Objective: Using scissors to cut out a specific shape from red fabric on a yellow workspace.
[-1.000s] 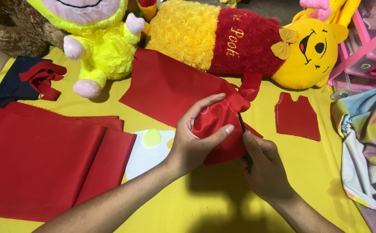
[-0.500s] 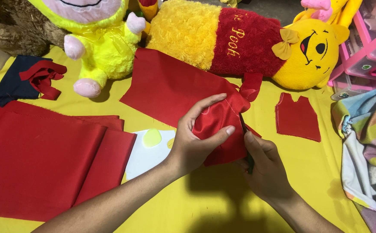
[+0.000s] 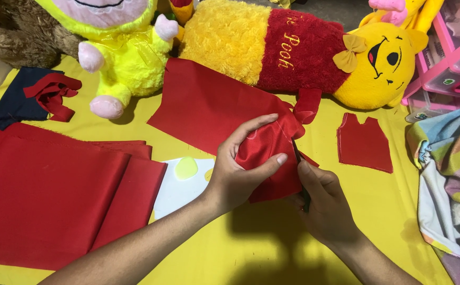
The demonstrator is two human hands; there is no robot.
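Note:
My left hand [image 3: 238, 174] pinches a bunched fold of a red fabric sheet [image 3: 209, 105] that lies on a yellow cloth [image 3: 230, 248]. Thumb and fingers are closed on the fold. My right hand [image 3: 322, 203] sits just to the right of it, wrapped around a dark slim tool [image 3: 297, 152] whose tip meets the fabric's edge; most of the tool is hidden in the hand. A small red vest-shaped cut piece [image 3: 364, 142] lies flat to the right of both hands.
Folded red cloth [image 3: 45, 195] covers the left, with a white paper sheet [image 3: 180, 192] and a pale yellow chip [image 3: 186, 168] beside it. Plush toys [image 3: 293, 50] line the back. Navy cloth with red strips [image 3: 13, 100] lies far left; pink plastic drawers [image 3: 451, 58] and striped cloth [image 3: 451, 158] stand right.

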